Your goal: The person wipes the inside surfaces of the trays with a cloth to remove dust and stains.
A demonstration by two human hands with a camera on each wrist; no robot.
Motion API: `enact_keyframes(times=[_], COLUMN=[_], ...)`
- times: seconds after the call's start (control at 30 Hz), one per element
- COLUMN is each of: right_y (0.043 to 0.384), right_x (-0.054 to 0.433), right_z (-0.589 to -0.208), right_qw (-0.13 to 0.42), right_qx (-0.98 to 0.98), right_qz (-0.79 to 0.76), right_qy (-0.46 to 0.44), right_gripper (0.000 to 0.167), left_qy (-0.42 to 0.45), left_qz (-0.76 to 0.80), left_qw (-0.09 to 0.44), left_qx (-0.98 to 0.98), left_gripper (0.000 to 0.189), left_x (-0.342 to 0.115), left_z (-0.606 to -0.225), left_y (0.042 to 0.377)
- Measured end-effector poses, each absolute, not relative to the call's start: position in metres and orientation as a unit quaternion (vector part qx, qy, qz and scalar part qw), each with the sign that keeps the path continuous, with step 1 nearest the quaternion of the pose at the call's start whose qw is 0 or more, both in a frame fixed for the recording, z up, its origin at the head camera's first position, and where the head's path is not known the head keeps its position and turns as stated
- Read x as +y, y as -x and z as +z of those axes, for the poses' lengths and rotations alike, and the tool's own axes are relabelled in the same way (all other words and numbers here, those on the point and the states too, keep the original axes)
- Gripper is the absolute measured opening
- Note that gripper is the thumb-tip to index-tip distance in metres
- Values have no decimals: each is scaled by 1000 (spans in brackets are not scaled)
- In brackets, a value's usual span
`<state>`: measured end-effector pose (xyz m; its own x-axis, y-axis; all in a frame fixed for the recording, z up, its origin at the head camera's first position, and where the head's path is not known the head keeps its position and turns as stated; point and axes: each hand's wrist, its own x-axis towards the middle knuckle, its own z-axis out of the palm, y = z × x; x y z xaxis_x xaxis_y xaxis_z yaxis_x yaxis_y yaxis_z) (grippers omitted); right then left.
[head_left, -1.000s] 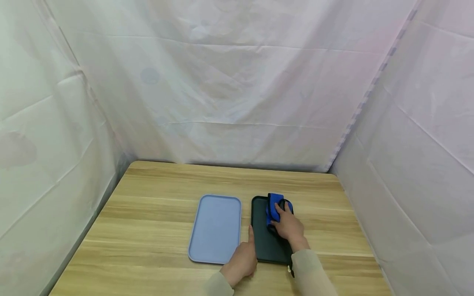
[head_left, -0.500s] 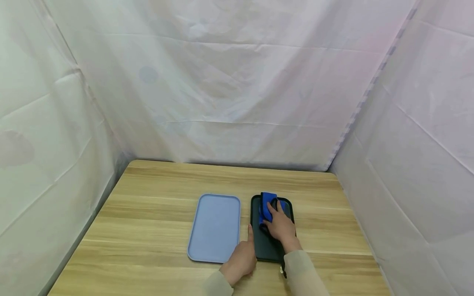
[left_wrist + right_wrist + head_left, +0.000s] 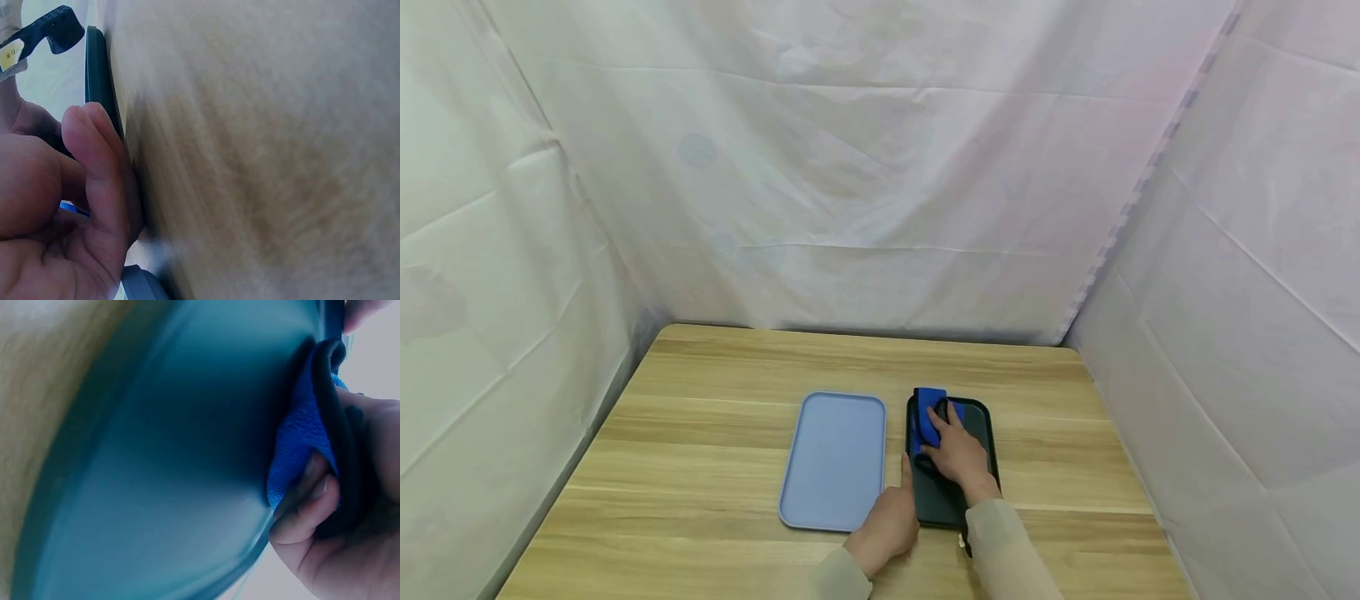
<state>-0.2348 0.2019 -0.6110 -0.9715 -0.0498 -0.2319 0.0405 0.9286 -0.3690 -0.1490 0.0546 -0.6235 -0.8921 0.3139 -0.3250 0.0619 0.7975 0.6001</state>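
My right hand presses a folded blue cloth with black edging onto a dark green tray, at its far left part. In the right wrist view, curled fingers grip the cloth against the tray's smooth surface. At the tray's near left corner is my left hand, its index finger straight along the left rim. The left wrist view shows other fingers bent beside the tray's edge; whether they grip it is hidden.
A light blue tray lies just left of the green one, partly behind my left hand. Both trays are on a wooden table, with white fabric walls behind and at the sides. A black strap hangs at my right wrist.
My right hand has slid the blue cloth leftward across the far part of the green tray, uncovering the tray's far right corner. The left hand has stayed almost where it was.
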Motion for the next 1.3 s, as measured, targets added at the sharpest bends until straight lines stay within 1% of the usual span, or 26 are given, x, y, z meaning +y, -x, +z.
enact_keyframes(times=[0.4, 0.53, 0.67, 0.8, 1.1, 1.3], right_y=[236, 235, 235, 232, 223, 218], right_x=[203, 203, 202, 202, 201, 201], right_z=[-610, -610, -609, -608, -607, -608], right_qw=[139, 145, 159, 166, 163, 165], right_qx=[969, 968, 965, 964, 965, 963], right_qz=[-203, -206, -207, -206, -207, -211], right_qy=[13, 11, 7, 10, 18, 17], right_gripper=[89, 93, 94, 93, 93, 94], left_qy=[-104, -111, -113, -116, -120, -113], left_qz=[316, 315, 315, 316, 314, 321], left_qw=[202, 198, 199, 199, 189, 195], left_qx=[921, 922, 921, 920, 923, 920], left_gripper=[102, 98, 92, 92, 92, 92], left_x=[56, 55, 54, 54, 53, 54], left_z=[-624, -622, -621, -621, -622, -623], left_y=[148, 148, 147, 147, 146, 146])
